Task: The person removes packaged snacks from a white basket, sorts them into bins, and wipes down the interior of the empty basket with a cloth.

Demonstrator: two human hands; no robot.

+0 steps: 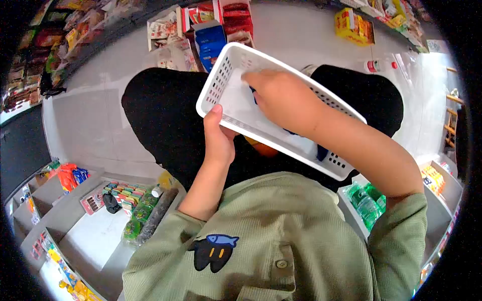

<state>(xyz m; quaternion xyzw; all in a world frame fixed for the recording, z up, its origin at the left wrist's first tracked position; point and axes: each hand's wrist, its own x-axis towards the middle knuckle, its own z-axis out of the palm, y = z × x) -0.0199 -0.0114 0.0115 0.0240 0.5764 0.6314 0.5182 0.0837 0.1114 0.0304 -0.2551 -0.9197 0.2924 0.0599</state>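
A white basket [235, 100] is being held over black trousers [168, 113].
Left hand [219, 138] is clasping its near-left corner; right hand [288, 100] is curling half-closed inside, over dark blue cloth [322, 152] (whether gripping, I cannot tell).

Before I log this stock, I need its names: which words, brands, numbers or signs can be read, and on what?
No text can be read with certainty.
Yellow box: printing too small and blurred.
Red-capped bottle: label too blurred.
Red packets: too blurred.
Green bottles: nothing legible.
White basket: no lettering visible.
Shirt: no lettering visible.
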